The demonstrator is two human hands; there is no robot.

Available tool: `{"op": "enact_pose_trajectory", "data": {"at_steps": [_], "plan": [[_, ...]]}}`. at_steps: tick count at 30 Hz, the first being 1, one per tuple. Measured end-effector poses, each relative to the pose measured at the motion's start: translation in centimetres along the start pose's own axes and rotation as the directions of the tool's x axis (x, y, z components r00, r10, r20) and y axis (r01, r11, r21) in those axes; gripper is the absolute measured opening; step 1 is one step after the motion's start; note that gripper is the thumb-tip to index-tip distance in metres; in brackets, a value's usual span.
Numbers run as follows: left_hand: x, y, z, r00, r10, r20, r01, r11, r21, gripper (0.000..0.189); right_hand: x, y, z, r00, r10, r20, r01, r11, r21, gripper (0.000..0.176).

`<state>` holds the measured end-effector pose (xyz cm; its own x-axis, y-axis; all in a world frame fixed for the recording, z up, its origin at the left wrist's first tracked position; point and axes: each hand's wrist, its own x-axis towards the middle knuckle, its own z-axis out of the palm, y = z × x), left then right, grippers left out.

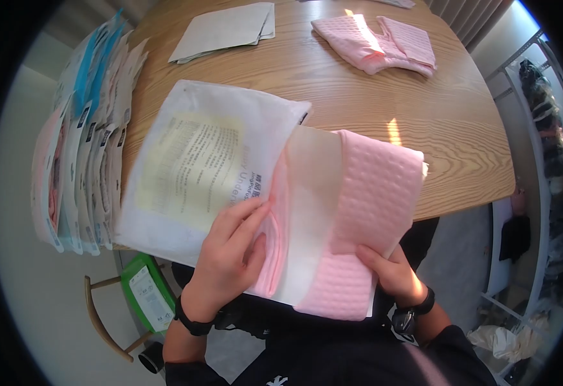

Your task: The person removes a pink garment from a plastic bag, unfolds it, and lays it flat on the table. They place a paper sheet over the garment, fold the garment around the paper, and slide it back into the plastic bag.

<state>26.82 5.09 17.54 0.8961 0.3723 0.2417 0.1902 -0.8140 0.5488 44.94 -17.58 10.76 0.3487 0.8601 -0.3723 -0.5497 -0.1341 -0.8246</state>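
Observation:
A pink quilted garment [379,193] is folded around a white card sheet [311,174], whose middle strip shows bare between the two folded sides. My right hand [397,275] grips the right side near the lower edge, thumb on top and the other fingers hidden underneath. On the left fold, my left hand [231,248] has its curled fingers and thumb at the pink edge, holding it. Just beyond that hand lies a frosted plastic bag [246,109] with printed text and a pale yellow panel, partly touching the garment's left side.
Another pink quilted garment [384,48] lies at the table's far right. White sheets [227,32] are stacked at the back of the wooden table [461,122]. Several packed bags [88,141] stand at the left edge. A chair with a green item [146,289] is below left.

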Motion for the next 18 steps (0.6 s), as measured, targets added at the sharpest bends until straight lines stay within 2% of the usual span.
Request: {"op": "enact_pose_trajectory", "data": {"at_steps": [3,6,8,10,12,14,15,16,17,18], "plan": [[0.4,0.4,0.0,0.999,0.024,0.044,-0.023,1.000,-0.018,0.052,0.2,0.3,0.6,0.999,0.047,-0.008,-0.047,0.997,0.066,0.047],[0.5,0.0,-0.3,0.998,-0.042,0.049,0.040,0.999,0.035,0.049,0.2,0.2,0.7,0.996,0.090,0.006,-0.090,0.988,0.125,0.048],[0.4,-0.3,-0.6,0.978,-0.189,0.087,0.189,0.982,0.010,0.047,0.1,0.0,0.7,0.995,0.098,0.012,-0.099,0.983,0.152,0.049],[0.5,-0.2,-0.6,0.975,-0.200,0.094,0.199,0.980,0.021,0.047,0.0,-0.1,0.6,0.993,0.118,0.026,-0.121,0.964,0.237,0.052],[0.6,0.1,-0.6,0.971,-0.217,0.099,0.215,0.976,0.033,0.047,-0.1,0.1,0.2,0.991,0.133,0.015,-0.133,0.969,0.206,0.053],[1.3,0.8,-0.5,0.967,-0.242,0.073,0.230,0.963,0.140,0.051,0.0,0.0,0.0,0.989,0.148,0.006,-0.146,0.974,0.172,0.054],[1.7,1.0,-0.5,0.967,-0.242,0.073,0.231,0.963,0.139,0.051,0.2,-0.6,-0.1,0.988,0.152,0.043,-0.157,0.961,0.229,0.057],[2.1,1.2,-0.6,0.982,-0.177,0.059,0.162,0.965,0.208,0.051,0.3,-1.0,-0.1,0.985,0.154,0.080,-0.170,0.943,0.284,0.061],[2.5,1.2,-0.7,0.993,-0.111,0.049,0.093,0.957,0.276,0.052,0.3,-1.2,-0.1,0.985,0.156,0.067,-0.167,0.959,0.229,0.065],[3.0,1.0,-0.5,0.993,-0.111,0.050,0.093,0.957,0.275,0.052,0.3,-1.3,-0.1,0.985,0.157,0.066,-0.168,0.959,0.229,0.065]]}}
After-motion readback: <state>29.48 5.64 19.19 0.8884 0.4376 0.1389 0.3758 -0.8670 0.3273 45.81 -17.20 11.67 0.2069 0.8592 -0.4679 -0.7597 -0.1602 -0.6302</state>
